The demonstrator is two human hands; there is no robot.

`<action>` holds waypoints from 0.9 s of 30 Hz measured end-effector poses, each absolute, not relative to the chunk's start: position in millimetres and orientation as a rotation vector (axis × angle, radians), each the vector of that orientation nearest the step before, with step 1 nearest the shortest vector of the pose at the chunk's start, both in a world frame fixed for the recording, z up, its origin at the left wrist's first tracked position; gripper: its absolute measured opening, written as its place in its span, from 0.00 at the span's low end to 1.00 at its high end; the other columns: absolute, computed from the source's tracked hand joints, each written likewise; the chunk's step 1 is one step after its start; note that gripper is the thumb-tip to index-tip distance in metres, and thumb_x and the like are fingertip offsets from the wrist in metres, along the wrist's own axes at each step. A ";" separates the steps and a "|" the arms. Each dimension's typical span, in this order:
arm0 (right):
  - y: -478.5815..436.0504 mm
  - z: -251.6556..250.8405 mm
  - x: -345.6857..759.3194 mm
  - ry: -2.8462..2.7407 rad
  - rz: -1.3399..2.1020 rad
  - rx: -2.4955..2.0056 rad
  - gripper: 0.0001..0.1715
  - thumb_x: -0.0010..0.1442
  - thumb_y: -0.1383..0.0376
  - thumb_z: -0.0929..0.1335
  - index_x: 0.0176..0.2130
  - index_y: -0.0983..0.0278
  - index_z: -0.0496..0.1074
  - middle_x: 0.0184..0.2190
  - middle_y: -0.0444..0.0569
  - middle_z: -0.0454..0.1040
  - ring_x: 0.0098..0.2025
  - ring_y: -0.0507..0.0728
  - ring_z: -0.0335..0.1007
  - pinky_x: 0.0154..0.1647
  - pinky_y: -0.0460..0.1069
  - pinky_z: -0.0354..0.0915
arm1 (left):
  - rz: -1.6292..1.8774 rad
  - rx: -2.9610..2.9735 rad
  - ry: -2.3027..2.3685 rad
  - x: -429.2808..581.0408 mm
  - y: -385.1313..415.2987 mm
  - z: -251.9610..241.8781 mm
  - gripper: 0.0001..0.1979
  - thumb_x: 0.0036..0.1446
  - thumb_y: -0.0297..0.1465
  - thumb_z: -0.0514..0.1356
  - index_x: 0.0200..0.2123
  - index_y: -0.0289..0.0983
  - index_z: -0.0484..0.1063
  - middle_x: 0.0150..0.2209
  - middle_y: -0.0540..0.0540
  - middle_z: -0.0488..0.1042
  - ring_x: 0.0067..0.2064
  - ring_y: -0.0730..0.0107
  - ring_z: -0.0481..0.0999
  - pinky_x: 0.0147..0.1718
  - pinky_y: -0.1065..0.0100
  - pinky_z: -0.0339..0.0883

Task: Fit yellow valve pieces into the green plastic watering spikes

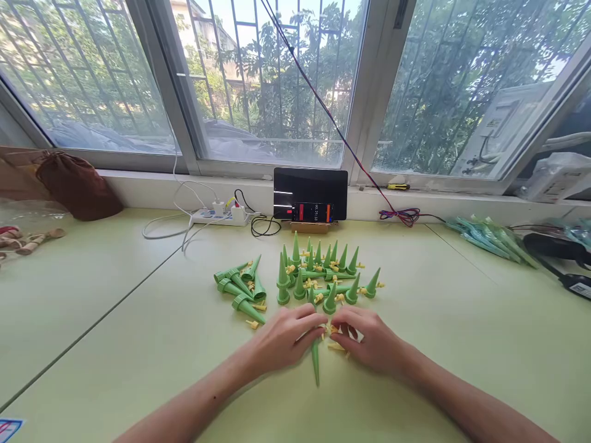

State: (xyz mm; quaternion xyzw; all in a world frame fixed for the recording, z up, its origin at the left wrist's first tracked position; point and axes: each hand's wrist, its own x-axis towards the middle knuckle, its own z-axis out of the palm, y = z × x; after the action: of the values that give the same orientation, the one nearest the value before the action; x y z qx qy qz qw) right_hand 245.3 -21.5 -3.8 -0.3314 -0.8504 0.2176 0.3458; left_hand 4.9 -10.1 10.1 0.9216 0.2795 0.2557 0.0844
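My left hand is closed round a green cone spike whose tip points toward me on the pale green table. My right hand pinches a small yellow part right at the spike's wide end. Both hands meet just in front of a cluster of several upright green spikes mixed with small yellow parts. To the left of that cluster lies a heap of green spikes on their sides.
A black tablet with a phone leaning on it stands at the window sill. A white power strip with cables lies left of it. A brown pouch sits far left; bagged teal items lie far right.
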 end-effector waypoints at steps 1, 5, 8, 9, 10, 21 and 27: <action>-21.2 -2.6 244.7 -2.213 0.549 -0.844 0.06 0.70 0.65 0.67 0.38 0.62 0.71 0.31 0.46 0.73 0.30 0.54 0.68 0.31 0.47 0.63 | 0.748 2.751 0.836 5.0 -9.9 9.9 0.11 0.72 0.30 0.53 0.49 0.38 0.74 0.33 0.48 0.72 0.30 0.70 0.71 0.30 0.70 0.59; -20.7 0.1 242.7 -2.201 0.487 -0.795 0.10 0.72 0.63 0.65 0.40 0.62 0.74 0.33 0.49 0.75 0.32 0.55 0.70 0.32 0.47 0.64 | 0.722 2.743 0.832 6.5 -9.3 9.8 0.11 0.72 0.30 0.52 0.45 0.38 0.74 0.33 0.48 0.72 0.30 0.71 0.70 0.29 0.70 0.59; -21.2 -0.5 242.0 -2.181 0.475 -0.772 0.11 0.73 0.63 0.64 0.42 0.62 0.75 0.34 0.50 0.76 0.33 0.55 0.70 0.33 0.47 0.65 | 0.737 2.715 0.829 8.0 -10.4 10.3 0.11 0.73 0.29 0.50 0.42 0.37 0.73 0.33 0.48 0.73 0.30 0.71 0.71 0.30 0.70 0.60; -21.4 -1.2 241.9 -2.173 0.480 -0.770 0.11 0.73 0.63 0.64 0.42 0.62 0.75 0.34 0.50 0.76 0.33 0.55 0.70 0.33 0.47 0.66 | 0.741 2.704 0.834 8.5 -11.0 10.5 0.12 0.73 0.28 0.50 0.41 0.37 0.73 0.33 0.48 0.73 0.30 0.71 0.71 0.30 0.70 0.60; -21.6 -1.9 241.8 -2.160 0.488 -0.773 0.11 0.73 0.63 0.64 0.42 0.62 0.75 0.34 0.50 0.76 0.33 0.55 0.70 0.33 0.48 0.66 | 0.744 2.693 0.840 9.0 -11.5 10.6 0.12 0.73 0.28 0.50 0.40 0.37 0.72 0.33 0.48 0.73 0.30 0.71 0.71 0.30 0.70 0.60; -20.0 -4.7 242.4 -2.137 0.545 -0.806 0.08 0.73 0.63 0.65 0.43 0.61 0.74 0.35 0.50 0.76 0.34 0.56 0.71 0.34 0.49 0.67 | 0.759 2.674 0.918 10.8 -13.0 10.2 0.13 0.73 0.30 0.49 0.40 0.37 0.72 0.33 0.48 0.74 0.31 0.70 0.73 0.30 0.69 0.61; -19.2 -8.0 243.2 -2.142 0.513 -0.833 0.12 0.74 0.62 0.63 0.42 0.62 0.74 0.33 0.49 0.77 0.33 0.56 0.71 0.34 0.49 0.67 | 0.748 2.716 0.922 10.7 -13.1 9.4 0.15 0.74 0.31 0.48 0.38 0.37 0.72 0.32 0.48 0.74 0.31 0.69 0.72 0.30 0.69 0.59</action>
State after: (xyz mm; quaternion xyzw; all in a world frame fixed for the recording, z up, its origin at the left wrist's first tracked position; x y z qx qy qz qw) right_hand 243.2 -19.2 -8.0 -0.3268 -0.8401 0.2012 0.3833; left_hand 10.7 -13.1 9.4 0.9126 0.3099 0.2515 0.0886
